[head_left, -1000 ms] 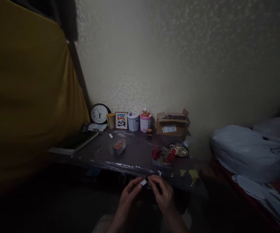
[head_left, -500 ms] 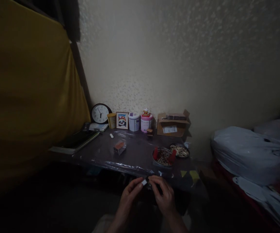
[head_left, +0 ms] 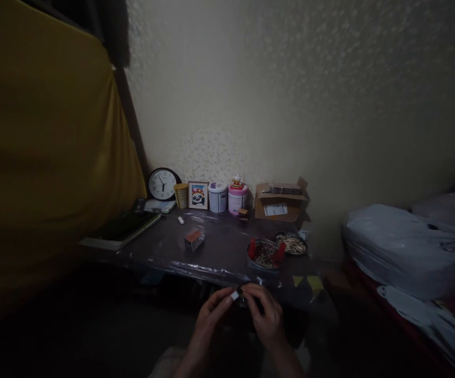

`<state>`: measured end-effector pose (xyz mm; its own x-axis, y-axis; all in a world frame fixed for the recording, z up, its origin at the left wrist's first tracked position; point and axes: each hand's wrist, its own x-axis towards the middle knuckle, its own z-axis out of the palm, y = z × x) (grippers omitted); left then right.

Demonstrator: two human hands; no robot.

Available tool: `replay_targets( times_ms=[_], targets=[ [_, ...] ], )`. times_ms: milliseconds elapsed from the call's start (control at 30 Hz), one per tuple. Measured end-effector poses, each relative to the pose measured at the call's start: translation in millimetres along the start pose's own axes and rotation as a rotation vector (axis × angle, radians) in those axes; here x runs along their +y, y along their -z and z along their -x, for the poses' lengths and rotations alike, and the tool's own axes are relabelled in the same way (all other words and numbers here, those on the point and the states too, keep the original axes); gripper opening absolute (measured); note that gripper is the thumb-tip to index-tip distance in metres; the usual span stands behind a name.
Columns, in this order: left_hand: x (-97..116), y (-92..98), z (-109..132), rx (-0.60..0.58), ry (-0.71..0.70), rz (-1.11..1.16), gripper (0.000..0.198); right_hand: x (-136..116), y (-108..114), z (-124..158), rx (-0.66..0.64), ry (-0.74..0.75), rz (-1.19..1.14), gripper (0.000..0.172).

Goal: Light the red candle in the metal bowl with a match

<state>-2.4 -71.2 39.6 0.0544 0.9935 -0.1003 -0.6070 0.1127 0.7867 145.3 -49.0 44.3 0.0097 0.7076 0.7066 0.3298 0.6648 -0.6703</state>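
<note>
Left hand (head_left: 210,314) pinches white piece (head_left: 234,296); right hand (head_left: 266,316) curled beside, grip unclear; table edge (head_left: 212,272) beyond.

Glossy, wrinkled clear plastic (head_left: 212,270) covers the dark surface (head_left: 227,239). At its far right the carton (head_left: 292,210) is matt brown cardboard. Left, the yellow curtain (head_left: 54,147) is soft draped cloth; right, the pale bag (head_left: 401,247) looks like crinkled plastic. The wall (head_left: 227,105) has shiny flecks.
</note>
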Motion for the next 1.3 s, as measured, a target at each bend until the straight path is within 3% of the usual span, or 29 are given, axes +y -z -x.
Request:
replay_targets(
  times_ms=[333, 533, 667, 733, 900, 1067, 1300],
  targets=[
    [2.5, -7.0, 0.4, -0.014, -0.005, 0.002, 0.026, -0.8, -0.7, -0.4, 0.028, 0.078, 0.059, 0.019],
    [3.3, -8.1, -2.4, -0.002, 0.007, 0.022, 0.025, -22.6, 8.8, -3.9, 0.128, 0.261, 0.146, 0.019],
    [7.2, -12.9, -2.2, -0.004, 0.008, 0.064, 0.025, -20.4, 8.1, -4.0, 0.062, 0.357, 0.206, 0.021],
    [8.9, -14.1, -1.6, 0.001, 0.012, 0.074, 0.025, -4.5, 6.3, -5.6, 0.048, 0.324, 0.282, 0.017],
    [10.5, -9.4, -1.6, 0.010, 0.017, 0.029, 0.027, 33.0, 12.4, -11.5, 0.226, 0.042, 0.244, 0.013],
    [8.1, -1.9, -2.8, 0.016, -0.003, 0.000, 0.028, 31.7, 18.7, -14.3, 0.312, -0.042, 0.131, 0.012],
    [8.2, 18.3, -7.4, 0.093, 0.000, -0.042, 0.033, 29.3, 18.3, -15.4, 0.304, -0.067, 0.105, 0.014]
  ],
)
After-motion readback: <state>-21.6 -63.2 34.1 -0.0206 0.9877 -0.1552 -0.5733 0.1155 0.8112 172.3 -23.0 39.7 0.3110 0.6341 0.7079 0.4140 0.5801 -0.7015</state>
